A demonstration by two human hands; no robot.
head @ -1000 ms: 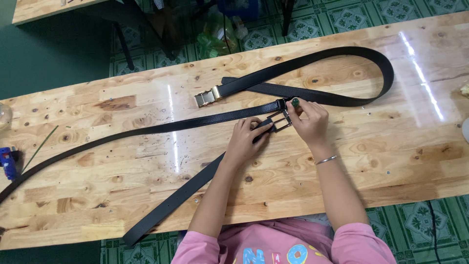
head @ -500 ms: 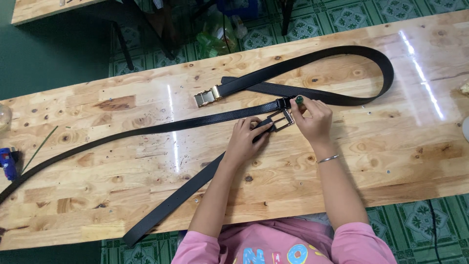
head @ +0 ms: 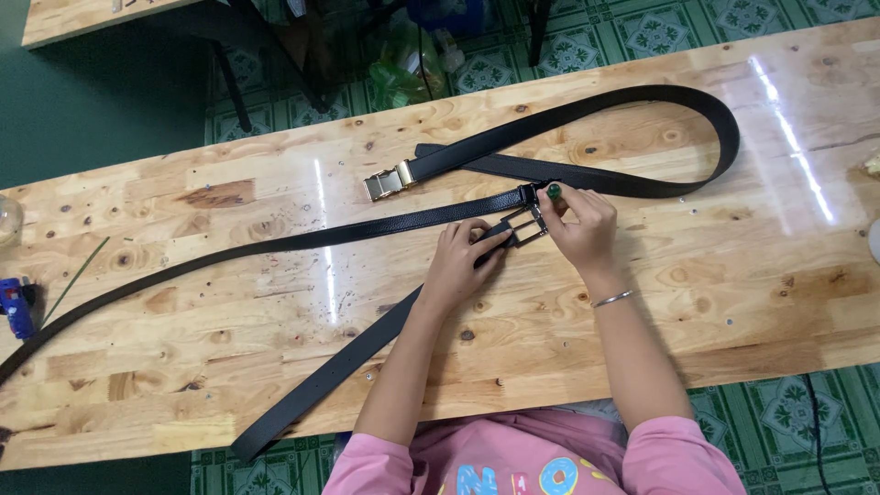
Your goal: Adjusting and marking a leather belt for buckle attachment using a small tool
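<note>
The black belt (head: 367,339) with the silver frame buckle (head: 524,225) lies slantwise on the wooden bench (head: 733,293); its tail end runs past the bench's near edge at the near left, and its buckle end sits mid-bench between the two hands. The left hand (head: 458,261) lies flat on the strap just left of the buckle, fingers closed down on it. The right hand (head: 579,220) pinches the buckle's right side with bent fingers; a thin bracelet (head: 612,298) circles that wrist. The strap is plain, matte and dark, with a fine grain, and the buckle is an open rectangle of bright metal. Bare bench spreads wide to the right of the hands and along the near edge on both sides. At the far left edge a blue tool (head: 16,307) rests beside a thin green stick (head: 78,275). A second black strap (head: 229,252) runs from the left edge to just beside the buckle. Farther off, a third belt with a gold buckle (head: 390,180) loops wide toward the bench's far right. Beyond the far edge lies green patterned floor (head: 642,27).
</note>
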